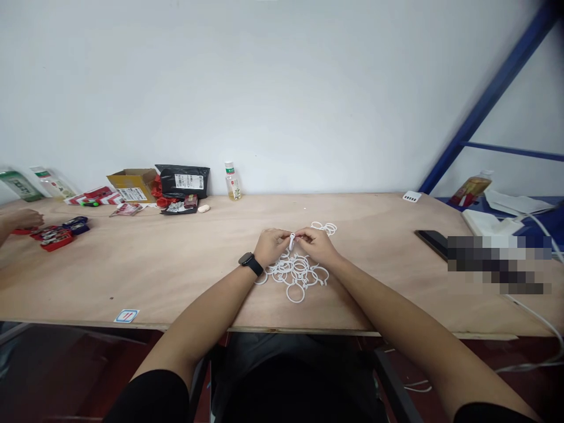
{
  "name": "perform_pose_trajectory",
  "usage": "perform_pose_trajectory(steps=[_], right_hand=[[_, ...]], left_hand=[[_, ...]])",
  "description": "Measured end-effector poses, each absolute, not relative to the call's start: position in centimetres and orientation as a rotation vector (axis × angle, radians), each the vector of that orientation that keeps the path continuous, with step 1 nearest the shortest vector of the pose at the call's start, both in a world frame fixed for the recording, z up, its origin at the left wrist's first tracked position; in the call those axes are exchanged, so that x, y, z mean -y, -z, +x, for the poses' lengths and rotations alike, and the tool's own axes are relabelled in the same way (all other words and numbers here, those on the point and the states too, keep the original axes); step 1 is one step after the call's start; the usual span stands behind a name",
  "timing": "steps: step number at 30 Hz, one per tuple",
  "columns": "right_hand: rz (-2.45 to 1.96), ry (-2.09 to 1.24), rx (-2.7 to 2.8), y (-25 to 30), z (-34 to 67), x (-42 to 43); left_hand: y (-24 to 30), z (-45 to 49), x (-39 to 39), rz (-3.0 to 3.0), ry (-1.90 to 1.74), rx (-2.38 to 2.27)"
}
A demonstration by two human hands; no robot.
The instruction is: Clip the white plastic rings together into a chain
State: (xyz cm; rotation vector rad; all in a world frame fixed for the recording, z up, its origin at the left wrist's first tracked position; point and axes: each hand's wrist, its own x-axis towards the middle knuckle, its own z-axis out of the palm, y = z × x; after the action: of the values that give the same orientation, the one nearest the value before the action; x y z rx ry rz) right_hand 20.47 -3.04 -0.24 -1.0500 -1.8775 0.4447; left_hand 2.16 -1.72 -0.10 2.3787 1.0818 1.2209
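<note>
My left hand (272,245) and my right hand (318,245) meet over the middle of the wooden table (176,270). Both pinch a small white plastic ring piece (291,239) between thumbs and fingertips. A black watch (250,263) sits on my left wrist. Under and in front of my hands lies a pile of several white plastic rings (296,275). A smaller cluster of white rings (325,227) lies just beyond my right hand.
At the far left another person's hand (22,220) rests by red and dark small parts (57,235). A cardboard box (132,183), black bag (183,181) and small bottle (232,182) stand along the wall. A dark phone (434,241) and white cable (537,317) lie right.
</note>
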Motion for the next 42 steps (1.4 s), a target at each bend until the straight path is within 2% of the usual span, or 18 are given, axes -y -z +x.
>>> perform_pose_trajectory(steps=[4,10,23,26,32,35,38,42], right_hand=[[-1.049,-0.615,1.848,0.5,20.4,3.1],[-1.096,-0.589,1.692,0.8,20.4,2.7],[-1.06,-0.583,1.79,0.1,20.3,3.4],[-1.123,-0.442,1.875,-0.2,20.7,3.1],[-1.492,0.099,2.064,-0.6,24.3,1.3],[-1.689,0.186,2.048,-0.5,25.9,0.6],[-1.712,0.131,1.994,-0.3,26.2,0.5],[-1.498,-0.115,2.009,0.0,24.3,1.0]], left_hand=[[-0.1,2.1,1.8,2.368,-1.193,-1.16],[-0.1,2.1,2.0,2.42,-1.172,-1.12],[-0.2,2.0,1.9,2.55,-1.117,-1.195],[-0.4,1.9,1.8,2.554,-1.042,-1.248],[-0.2,1.2,1.3,2.514,-0.794,-1.533],[0.1,1.0,1.3,2.522,-0.599,-1.577],[0.3,1.1,1.3,2.52,-0.51,-1.567],[0.1,1.4,1.5,2.486,-0.567,-1.55]])
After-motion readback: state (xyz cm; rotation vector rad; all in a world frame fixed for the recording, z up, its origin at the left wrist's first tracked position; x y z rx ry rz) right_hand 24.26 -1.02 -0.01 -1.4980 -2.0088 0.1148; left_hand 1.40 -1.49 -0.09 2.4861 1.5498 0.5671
